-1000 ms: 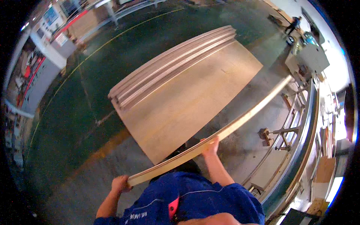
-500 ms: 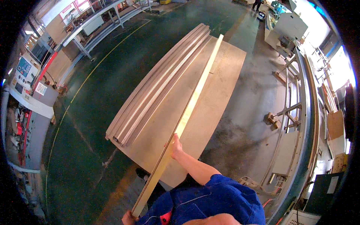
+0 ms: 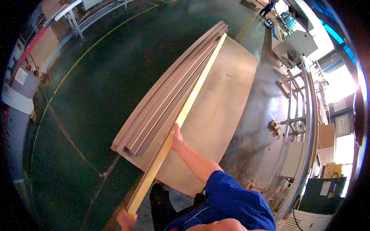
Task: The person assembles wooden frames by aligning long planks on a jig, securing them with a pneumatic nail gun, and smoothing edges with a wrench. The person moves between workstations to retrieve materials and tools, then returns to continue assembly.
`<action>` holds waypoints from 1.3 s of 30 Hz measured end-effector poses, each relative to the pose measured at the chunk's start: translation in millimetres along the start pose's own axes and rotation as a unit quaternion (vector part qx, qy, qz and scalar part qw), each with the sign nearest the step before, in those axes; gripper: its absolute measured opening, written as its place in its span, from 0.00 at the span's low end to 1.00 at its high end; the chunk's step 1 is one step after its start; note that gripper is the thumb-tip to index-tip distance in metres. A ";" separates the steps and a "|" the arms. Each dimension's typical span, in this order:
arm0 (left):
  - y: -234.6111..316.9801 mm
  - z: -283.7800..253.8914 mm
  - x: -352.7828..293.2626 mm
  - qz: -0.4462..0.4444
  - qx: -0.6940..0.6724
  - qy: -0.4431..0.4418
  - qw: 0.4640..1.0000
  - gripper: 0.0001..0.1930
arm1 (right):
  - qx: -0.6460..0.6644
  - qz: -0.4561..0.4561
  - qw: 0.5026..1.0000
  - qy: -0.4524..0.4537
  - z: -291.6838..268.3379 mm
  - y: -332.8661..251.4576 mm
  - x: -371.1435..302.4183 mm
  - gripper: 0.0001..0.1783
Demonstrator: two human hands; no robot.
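Observation:
A long, narrow pale wooden strip runs from the lower left up toward the far end of a broad wooden board. My right hand is wrapped round the strip about midway along it, thumb on top. At its near end, my left hand grips the strip close to the lower edge of the view. Several long brownish profile strips lie side by side along the board's left part. The far end of the held strip is right by them; whether it touches cannot be made out.
A metal roller frame runs along the right side, with a dark green box-like unit near it. Machines and a metal rack stand at the left, beyond a yellow floor line. Far off, another person stands by a machine.
The held strip has shifted left across the board, nearer the profile strips, with both hands still on it. My view has turned somewhat to the right.

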State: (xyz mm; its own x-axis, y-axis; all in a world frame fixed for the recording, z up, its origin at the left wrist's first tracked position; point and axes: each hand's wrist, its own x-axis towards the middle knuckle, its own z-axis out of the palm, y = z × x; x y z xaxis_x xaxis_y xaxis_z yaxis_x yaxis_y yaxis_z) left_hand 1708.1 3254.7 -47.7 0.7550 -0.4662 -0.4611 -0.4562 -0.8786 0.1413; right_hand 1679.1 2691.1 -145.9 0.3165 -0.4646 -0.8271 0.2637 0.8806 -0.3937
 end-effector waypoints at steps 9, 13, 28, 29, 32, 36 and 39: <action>28.2 -18.9 116.0 0.020 -0.047 0.005 0.999 0.21 | -0.048 -0.028 0.998 0.025 37.4 4.2 113.8 0.38; 61.5 -28.1 180.9 0.037 -0.038 -0.009 0.999 0.20 | -0.118 -0.094 0.987 0.059 46.8 -0.7 148.7 0.38; 113.7 62.3 333.9 0.074 -0.014 -0.019 0.997 0.25 | -0.375 0.045 0.925 0.053 61.5 135.8 134.7 0.49; 113.8 65.9 337.5 0.066 -0.018 -0.038 0.997 0.25 | -0.274 0.035 0.961 0.029 52.9 144.0 143.0 0.49; 98.4 66.7 338.9 0.076 -0.072 -0.054 0.993 0.28 | -0.330 -0.029 0.941 0.068 54.7 167.8 145.8 0.46; 109.6 33.7 352.0 0.062 -0.133 -0.187 0.971 0.35 | -0.291 -0.137 0.946 0.025 5.8 183.5 206.1 0.34; 66.5 68.0 347.2 0.013 -0.190 -0.103 0.976 0.34 | -0.222 -0.062 0.973 0.030 28.4 177.1 201.6 0.31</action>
State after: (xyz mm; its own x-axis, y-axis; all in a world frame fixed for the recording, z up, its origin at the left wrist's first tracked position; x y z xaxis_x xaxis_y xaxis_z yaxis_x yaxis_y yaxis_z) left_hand 1907.8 3041.5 -257.9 0.6166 -0.4925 -0.6141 -0.2367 -0.8600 0.4520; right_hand 1815.5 2750.7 -371.0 0.2505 -0.5746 -0.7792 -0.1280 0.7781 -0.6149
